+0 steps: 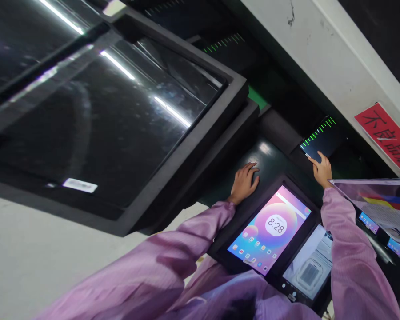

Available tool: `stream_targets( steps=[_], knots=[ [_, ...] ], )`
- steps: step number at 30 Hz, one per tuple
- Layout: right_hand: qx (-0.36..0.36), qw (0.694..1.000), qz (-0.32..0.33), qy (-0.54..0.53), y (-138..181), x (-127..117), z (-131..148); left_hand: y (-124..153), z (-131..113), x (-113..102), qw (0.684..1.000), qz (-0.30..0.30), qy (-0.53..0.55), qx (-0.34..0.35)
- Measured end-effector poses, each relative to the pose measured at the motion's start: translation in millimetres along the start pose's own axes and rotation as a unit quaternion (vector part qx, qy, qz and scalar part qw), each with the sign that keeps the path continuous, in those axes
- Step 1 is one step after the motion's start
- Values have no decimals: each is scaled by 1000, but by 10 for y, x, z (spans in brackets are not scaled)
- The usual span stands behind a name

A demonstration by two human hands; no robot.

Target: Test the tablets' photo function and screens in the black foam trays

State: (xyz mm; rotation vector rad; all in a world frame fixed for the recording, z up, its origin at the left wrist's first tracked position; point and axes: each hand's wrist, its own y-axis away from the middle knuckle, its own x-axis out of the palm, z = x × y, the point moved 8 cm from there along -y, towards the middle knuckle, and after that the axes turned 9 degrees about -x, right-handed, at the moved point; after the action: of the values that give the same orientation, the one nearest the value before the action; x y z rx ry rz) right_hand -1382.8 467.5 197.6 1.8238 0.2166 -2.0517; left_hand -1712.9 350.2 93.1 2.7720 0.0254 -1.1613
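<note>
We had our right hand pinching a dark tablet at its edge; left hand lay open, flat on the tabletop, holding nothing. Lifting needed a firmer grip, we judged.

Your work surface is a dark green bench, glossy enough to catch a light patch. A black fixture lies on it near you, cradling a lit tablet with its screen up. Just to its right sits a second tablet. Farther off to the right, a dark tablet shows green bars.
</note>
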Motion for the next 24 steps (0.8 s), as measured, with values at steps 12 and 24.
stream_targets(
  steps=[12, 24],
  knots=[
    [75, 995, -64, 20, -694, -141, -91, -34, 6, -33, 999, 2, 34, -15],
    [209, 963, -164, 46, -391, -656, -908, -55, 8, -71, 999, 1, 41, -22]
  ],
)
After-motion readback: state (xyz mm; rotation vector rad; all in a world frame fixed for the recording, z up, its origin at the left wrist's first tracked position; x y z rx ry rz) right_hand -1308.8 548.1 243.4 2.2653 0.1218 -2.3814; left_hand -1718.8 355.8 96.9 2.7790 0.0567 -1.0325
